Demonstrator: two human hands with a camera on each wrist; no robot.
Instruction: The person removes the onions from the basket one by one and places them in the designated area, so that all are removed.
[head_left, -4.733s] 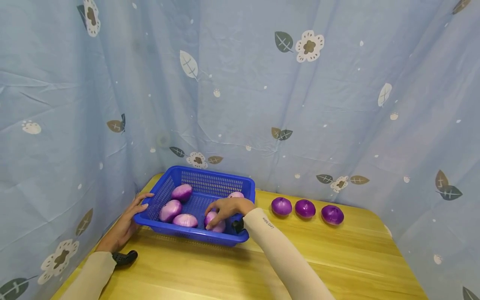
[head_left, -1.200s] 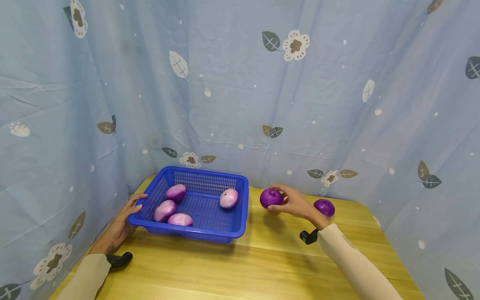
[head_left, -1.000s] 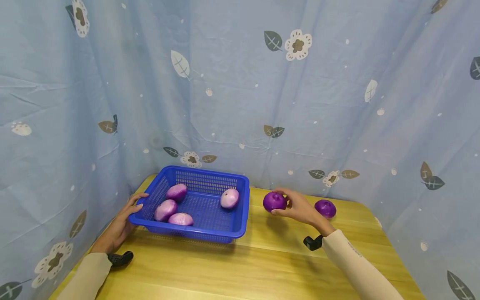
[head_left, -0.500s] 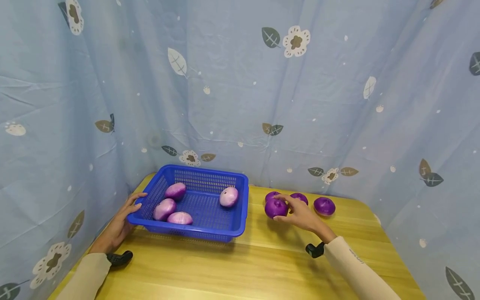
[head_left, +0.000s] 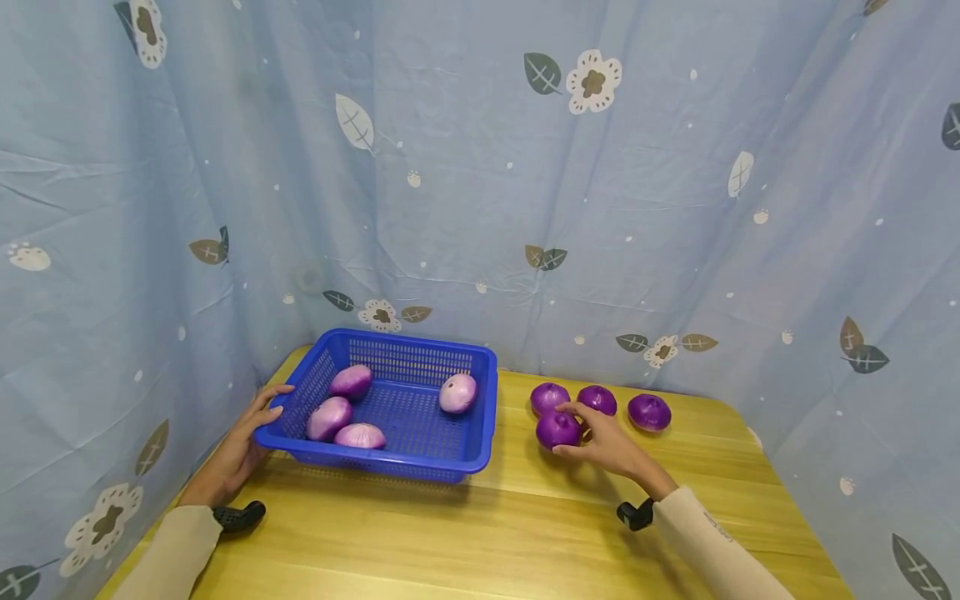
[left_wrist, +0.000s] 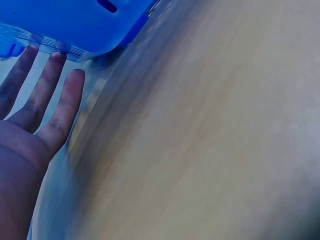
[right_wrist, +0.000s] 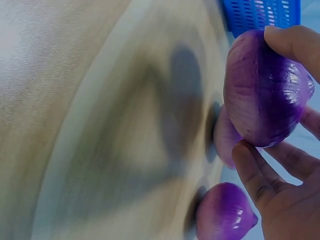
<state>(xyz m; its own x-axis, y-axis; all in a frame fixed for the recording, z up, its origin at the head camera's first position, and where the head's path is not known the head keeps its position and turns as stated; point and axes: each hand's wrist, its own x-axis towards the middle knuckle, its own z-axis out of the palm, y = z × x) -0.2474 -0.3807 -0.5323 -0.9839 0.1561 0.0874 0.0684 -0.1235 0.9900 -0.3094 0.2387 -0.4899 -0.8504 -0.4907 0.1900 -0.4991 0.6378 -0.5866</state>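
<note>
My right hand (head_left: 609, 446) pinches a purple onion (head_left: 558, 430) between thumb and fingertips, at the right of the blue plastic basket (head_left: 491, 417). In the right wrist view this onion (right_wrist: 265, 92) is in the air over the tabletop, its shadow falling below. Three more purple onions stand in a row just behind it: a left one (head_left: 550, 398), a middle one (head_left: 597, 399) and a right one (head_left: 649, 412). At the basket's left end, my left hand (head_left: 243, 442) touches the rim. The left wrist view has its fingers (left_wrist: 62, 107) stretched straight against the basket wall.
Inside the basket lie several paler onions: three grouped at the left, among them a front onion (head_left: 360, 436), and a single onion (head_left: 457, 393) at the right. A blue flowered curtain (head_left: 465, 167) closes off the back and sides of the wooden table (head_left: 420, 542).
The right hand has taken an onion out of the basket and carried it right. Over the last second it came nearer the front, uncovering the row behind. The left hand stays put.
</note>
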